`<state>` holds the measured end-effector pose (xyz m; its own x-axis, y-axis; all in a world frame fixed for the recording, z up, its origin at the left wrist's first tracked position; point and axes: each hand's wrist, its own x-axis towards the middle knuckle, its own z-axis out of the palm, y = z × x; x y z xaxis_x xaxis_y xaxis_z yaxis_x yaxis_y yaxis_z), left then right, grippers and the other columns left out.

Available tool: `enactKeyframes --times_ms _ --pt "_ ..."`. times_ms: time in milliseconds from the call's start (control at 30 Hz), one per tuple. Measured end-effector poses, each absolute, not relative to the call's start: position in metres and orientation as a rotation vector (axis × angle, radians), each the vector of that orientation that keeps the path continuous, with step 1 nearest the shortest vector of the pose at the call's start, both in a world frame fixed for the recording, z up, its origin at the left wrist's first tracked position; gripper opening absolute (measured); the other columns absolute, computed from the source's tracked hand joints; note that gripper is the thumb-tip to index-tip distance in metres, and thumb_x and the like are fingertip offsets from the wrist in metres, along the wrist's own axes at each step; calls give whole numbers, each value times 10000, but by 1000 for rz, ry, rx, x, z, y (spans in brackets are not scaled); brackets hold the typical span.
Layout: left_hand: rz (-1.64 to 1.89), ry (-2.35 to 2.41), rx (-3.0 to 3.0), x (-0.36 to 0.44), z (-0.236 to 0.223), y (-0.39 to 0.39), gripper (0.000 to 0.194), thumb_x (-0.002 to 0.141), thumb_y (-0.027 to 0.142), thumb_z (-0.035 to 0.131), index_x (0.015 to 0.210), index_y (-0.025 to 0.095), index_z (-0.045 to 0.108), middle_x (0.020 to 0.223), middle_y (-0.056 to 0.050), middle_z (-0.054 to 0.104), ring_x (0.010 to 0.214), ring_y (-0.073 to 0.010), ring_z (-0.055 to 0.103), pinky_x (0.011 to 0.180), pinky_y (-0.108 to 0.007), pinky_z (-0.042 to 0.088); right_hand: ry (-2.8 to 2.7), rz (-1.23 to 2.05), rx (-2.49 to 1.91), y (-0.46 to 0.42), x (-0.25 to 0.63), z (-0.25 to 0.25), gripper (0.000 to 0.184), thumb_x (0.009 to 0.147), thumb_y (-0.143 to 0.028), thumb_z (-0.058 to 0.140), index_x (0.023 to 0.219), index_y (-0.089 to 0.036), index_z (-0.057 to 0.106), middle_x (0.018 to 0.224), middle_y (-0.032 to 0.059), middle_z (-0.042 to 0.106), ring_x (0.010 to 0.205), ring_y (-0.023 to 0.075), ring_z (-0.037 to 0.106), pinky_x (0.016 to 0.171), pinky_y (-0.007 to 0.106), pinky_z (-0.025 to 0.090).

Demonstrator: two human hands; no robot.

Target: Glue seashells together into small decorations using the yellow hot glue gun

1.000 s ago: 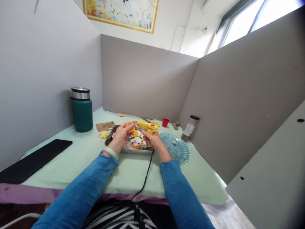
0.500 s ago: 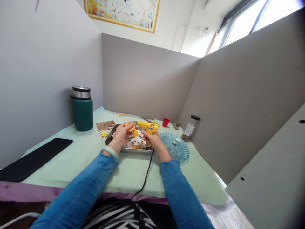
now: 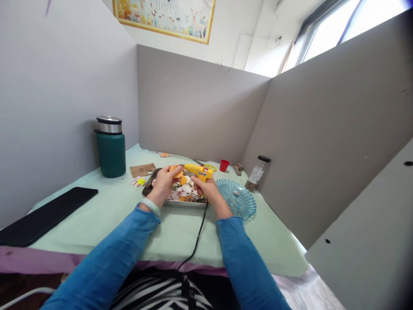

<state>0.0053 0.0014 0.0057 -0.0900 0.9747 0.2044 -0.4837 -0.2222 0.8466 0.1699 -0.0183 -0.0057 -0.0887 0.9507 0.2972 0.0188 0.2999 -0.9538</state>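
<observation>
My left hand (image 3: 164, 184) is closed on an orange shell (image 3: 176, 171), pinched at its edge above the tray. My right hand (image 3: 206, 187) grips the handle of a yellow glue gun (image 3: 197, 171), whose nozzle points left and meets or nearly meets the orange shell. Beneath both hands lies a metal tray (image 3: 180, 204) filled with white, orange and brown shells (image 3: 186, 188). A black cord (image 3: 199, 239) runs from the glue gun down over the table's front edge.
To the right is a blue scalloped glass plate (image 3: 247, 206), with a lidded jar (image 3: 257, 173) behind it. A red cup (image 3: 224, 165) and yellow-handled scissors (image 3: 210, 167) lie farther back. On the left are a green bottle (image 3: 111, 153), brown card (image 3: 142, 170) and black mat (image 3: 51, 214).
Almost nothing differs. My hands, the orange shell and the glue gun keep their places, and the whole view has shifted very slightly.
</observation>
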Motion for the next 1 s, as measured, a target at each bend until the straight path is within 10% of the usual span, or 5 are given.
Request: enactKeyframes --times_ms 1000 --pt "1722 690 837 1 6 5 423 482 289 889 808 117 682 798 -34 662 678 -114 585 486 -187 430 -1428 1009 -982 -24 169 -1 347 723 -457 724 604 -185 545 481 -40 523 358 64 391 374 219 319"
